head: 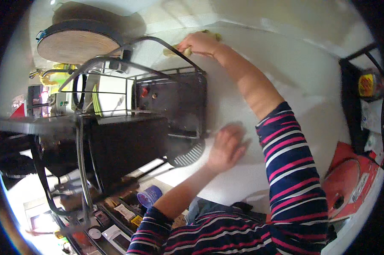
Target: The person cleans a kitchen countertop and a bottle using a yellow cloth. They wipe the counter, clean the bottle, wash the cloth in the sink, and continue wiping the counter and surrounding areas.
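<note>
A yellowish cloth point(216, 35) lies bunched under my right hand point(198, 43), which presses it against the white surface at the top of the view, just behind the curved bar of a black metal rack point(166, 43). My left hand point(228, 148) is blurred; it hovers over or rests on the white surface point(275, 79) to the right of the rack, its fingers spread and nothing seen in it. Whether it touches the surface I cannot tell.
At the upper left is a round wooden board point(80, 46). Below the rack, a purple basket point(149, 196) stands near trays of small items. A second black rack point(350, 105) holds a jar point(366, 85) at the right, above a red object point(345, 181).
</note>
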Motion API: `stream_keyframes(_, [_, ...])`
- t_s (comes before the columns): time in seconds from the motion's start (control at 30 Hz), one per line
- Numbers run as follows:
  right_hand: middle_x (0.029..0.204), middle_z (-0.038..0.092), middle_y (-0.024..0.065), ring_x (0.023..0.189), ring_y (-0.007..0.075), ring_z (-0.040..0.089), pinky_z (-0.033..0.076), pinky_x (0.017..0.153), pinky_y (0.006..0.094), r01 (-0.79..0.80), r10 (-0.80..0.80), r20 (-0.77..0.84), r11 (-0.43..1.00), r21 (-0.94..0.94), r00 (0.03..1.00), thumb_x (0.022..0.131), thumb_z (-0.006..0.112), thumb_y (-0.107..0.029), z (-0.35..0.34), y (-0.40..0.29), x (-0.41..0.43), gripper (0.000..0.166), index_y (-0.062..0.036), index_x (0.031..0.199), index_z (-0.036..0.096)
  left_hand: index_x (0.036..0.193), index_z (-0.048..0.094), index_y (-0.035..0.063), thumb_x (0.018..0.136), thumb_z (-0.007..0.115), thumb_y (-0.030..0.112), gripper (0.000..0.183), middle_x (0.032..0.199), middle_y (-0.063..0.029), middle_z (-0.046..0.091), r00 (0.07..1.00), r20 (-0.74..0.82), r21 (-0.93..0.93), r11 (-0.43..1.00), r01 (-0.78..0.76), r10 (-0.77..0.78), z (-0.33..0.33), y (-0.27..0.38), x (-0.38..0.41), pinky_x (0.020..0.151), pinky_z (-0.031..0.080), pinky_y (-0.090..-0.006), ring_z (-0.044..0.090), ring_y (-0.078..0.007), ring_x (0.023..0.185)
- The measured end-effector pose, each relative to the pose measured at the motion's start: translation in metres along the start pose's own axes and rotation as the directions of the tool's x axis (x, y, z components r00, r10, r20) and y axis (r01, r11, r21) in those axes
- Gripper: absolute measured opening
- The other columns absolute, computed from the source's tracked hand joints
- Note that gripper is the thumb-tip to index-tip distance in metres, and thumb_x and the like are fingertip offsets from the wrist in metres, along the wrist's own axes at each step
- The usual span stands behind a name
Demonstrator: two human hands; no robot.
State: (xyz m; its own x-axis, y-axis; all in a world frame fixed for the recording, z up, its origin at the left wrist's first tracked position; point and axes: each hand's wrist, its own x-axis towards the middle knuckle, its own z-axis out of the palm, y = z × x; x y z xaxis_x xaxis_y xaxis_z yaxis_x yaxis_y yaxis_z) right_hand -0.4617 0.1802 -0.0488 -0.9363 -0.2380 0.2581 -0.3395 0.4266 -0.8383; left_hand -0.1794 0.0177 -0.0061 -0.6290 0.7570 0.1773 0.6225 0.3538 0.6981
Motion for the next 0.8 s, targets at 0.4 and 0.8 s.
stream_keyframes(0.4, [0.094, 0.068, 0.0051, 0.091, 0.0256, 0.062, 0.048, 0.081, 0.0361, 0.129, -0.136, -0.018, 0.968, -0.214, 0.991, 0.07, 0.057, -0.003, -0.023, -0.085, -0.26, 0.023, -0.0132, 0.086, 0.071, 0.114, 0.04, 0.0001, 0.09, 0.047, 0.03, 0.04, 0.119, -0.0214, 0.036, 0.941, -0.338, 0.032, 0.999, 0.015, -0.004, 0.013, -0.009, -0.01, 0.096, 0.031, -0.0436, 0.037, -0.0336, 0.11])
stream_keyframes(0.8, [0.099, 0.067, 0.0086, 0.097, 0.0233, 0.062, 0.048, 0.085, 0.0308, -0.19, 0.058, -0.798, 0.979, -0.072, 0.6, 0.071, 0.052, 0.014, -0.171, -0.082, -0.314, 0.034, -0.006, 0.092, 0.069, 0.12, 0.039, -0.0033, 0.094, 0.042, 0.035, 0.047, 0.116, -0.0172, 0.04, 0.955, -0.295, -0.013, 0.999, 0.03, -0.032, 0.014, -0.01, -0.01, 0.097, 0.031, -0.0392, 0.041, -0.0282, 0.109])
